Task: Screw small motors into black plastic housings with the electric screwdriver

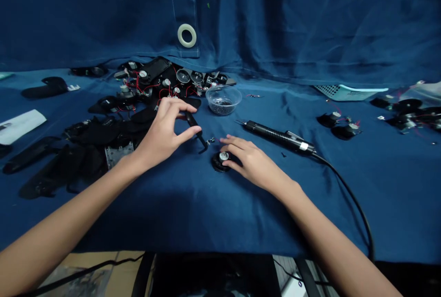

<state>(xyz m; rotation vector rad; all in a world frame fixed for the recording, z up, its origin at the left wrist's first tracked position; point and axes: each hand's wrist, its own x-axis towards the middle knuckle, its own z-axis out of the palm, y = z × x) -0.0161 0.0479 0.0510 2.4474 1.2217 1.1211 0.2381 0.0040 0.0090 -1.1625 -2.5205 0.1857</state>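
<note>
My left hand point(167, 127) pinches a slim black plastic part point(197, 130) between thumb and fingers; its lower end bends into a hook. A small metallic-looking piece point(211, 141) shows beside that hooked end, too small to name. My right hand point(253, 160) has thumb and fingers around a small motor point(224, 156) with a pale top, set on a round black base point(218, 165) on the blue cloth. Beyond my hands stands a clear plastic bowl point(223, 97) with many small dark pieces in it.
A black electric screwdriver point(277, 135) lies to the right, its cable running off the front edge. Black housings and red-wired motors point(144, 88) are heaped at left. More motor parts point(341, 125) and a teal perforated basket point(351, 92) are at right. A blue curtain point(310, 21) hangs behind.
</note>
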